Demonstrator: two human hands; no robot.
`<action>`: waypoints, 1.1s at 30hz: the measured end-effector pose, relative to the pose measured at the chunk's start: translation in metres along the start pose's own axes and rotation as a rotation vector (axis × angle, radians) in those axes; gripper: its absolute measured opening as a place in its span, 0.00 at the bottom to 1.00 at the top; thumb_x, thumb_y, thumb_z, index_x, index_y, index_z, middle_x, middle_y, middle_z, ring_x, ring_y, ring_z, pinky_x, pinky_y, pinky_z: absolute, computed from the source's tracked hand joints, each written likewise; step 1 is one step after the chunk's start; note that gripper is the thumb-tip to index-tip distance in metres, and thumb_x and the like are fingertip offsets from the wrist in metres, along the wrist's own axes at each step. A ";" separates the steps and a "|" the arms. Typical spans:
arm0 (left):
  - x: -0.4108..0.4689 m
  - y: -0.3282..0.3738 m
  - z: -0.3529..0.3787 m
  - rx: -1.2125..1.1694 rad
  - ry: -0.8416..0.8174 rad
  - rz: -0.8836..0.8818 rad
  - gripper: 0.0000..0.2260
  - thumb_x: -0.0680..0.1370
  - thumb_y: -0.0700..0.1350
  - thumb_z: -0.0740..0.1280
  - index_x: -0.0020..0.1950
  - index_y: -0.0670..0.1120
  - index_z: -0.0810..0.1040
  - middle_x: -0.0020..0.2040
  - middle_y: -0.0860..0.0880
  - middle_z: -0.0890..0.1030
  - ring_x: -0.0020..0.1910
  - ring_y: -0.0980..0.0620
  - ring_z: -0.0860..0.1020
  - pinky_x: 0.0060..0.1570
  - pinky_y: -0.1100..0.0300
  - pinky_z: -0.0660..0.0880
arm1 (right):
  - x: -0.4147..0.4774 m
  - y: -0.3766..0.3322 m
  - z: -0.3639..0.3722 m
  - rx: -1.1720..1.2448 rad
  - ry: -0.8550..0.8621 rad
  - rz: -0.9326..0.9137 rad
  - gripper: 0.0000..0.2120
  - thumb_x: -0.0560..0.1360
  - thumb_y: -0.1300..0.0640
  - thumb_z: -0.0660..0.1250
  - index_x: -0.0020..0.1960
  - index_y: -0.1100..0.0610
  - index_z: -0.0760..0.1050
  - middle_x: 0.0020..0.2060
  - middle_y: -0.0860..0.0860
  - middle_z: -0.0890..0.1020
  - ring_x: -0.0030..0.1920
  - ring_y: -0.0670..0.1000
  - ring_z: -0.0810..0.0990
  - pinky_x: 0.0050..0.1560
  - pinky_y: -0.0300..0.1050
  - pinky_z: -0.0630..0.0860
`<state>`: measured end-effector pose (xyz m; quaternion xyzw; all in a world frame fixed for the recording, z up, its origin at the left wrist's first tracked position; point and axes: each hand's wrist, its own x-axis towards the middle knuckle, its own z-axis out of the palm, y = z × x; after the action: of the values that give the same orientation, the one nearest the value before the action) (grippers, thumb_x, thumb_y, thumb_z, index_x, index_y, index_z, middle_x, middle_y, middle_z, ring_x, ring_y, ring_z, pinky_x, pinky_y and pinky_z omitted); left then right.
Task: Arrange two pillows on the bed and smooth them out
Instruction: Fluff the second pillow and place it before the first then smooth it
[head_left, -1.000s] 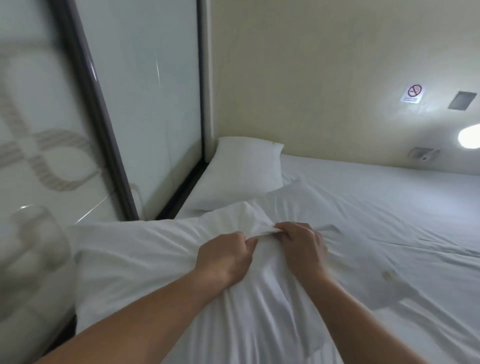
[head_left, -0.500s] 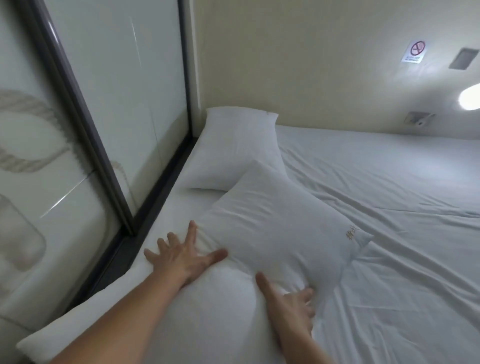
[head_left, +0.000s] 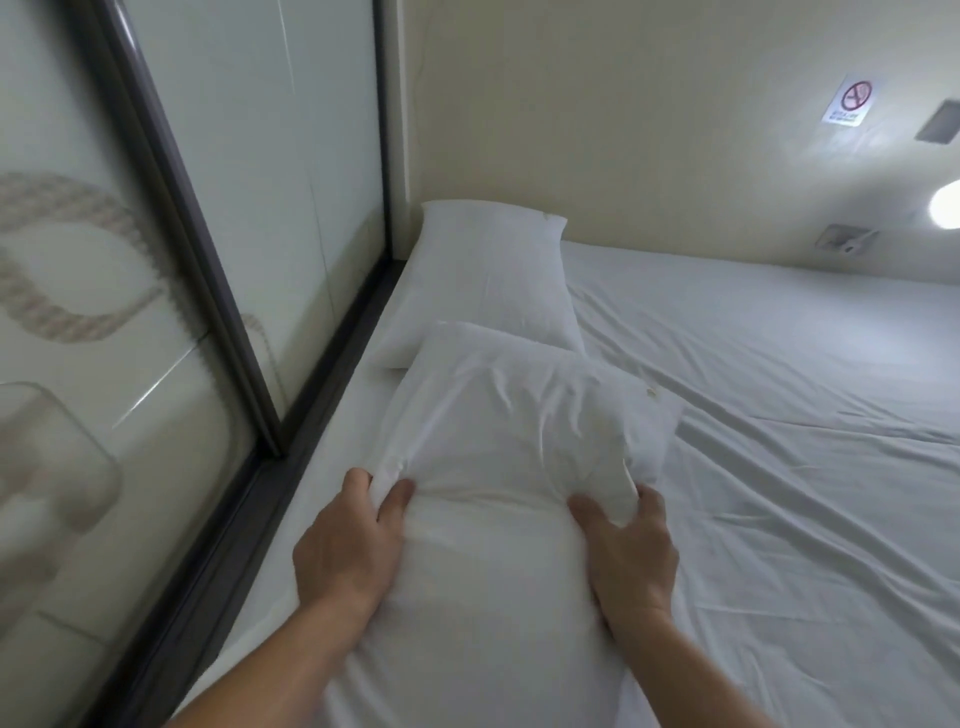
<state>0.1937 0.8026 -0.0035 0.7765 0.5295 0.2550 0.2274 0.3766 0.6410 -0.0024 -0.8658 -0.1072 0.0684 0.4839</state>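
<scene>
Both our hands have closed on the soft white near pillow, left hand and right hand pinching its near corners; light, floppy, it overlaps the plump white far pillow at the bed's left edge.
</scene>
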 end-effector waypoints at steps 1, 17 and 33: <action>-0.003 -0.001 -0.004 -0.006 0.031 -0.026 0.19 0.75 0.66 0.56 0.38 0.52 0.63 0.31 0.54 0.72 0.32 0.46 0.70 0.33 0.52 0.63 | 0.008 -0.007 -0.003 -0.039 -0.023 -0.049 0.23 0.64 0.36 0.70 0.55 0.41 0.67 0.36 0.43 0.77 0.41 0.57 0.77 0.41 0.49 0.68; 0.001 -0.061 0.011 0.007 -0.451 -0.410 0.37 0.71 0.74 0.53 0.76 0.61 0.52 0.67 0.40 0.71 0.63 0.41 0.73 0.61 0.49 0.69 | 0.005 0.025 0.016 -0.390 -0.425 0.182 0.47 0.60 0.21 0.57 0.70 0.48 0.59 0.59 0.57 0.79 0.58 0.59 0.77 0.52 0.50 0.70; -0.015 -0.065 0.007 0.246 -0.232 -0.344 0.33 0.72 0.72 0.48 0.72 0.57 0.63 0.59 0.39 0.72 0.59 0.37 0.74 0.57 0.45 0.68 | 0.002 0.044 0.020 -0.508 -0.264 -0.023 0.41 0.64 0.22 0.52 0.69 0.43 0.62 0.53 0.53 0.77 0.54 0.59 0.77 0.48 0.53 0.71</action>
<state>0.1477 0.8094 -0.0520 0.7208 0.6514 0.0553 0.2302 0.3796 0.6360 -0.0507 -0.9417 -0.1927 0.1462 0.2341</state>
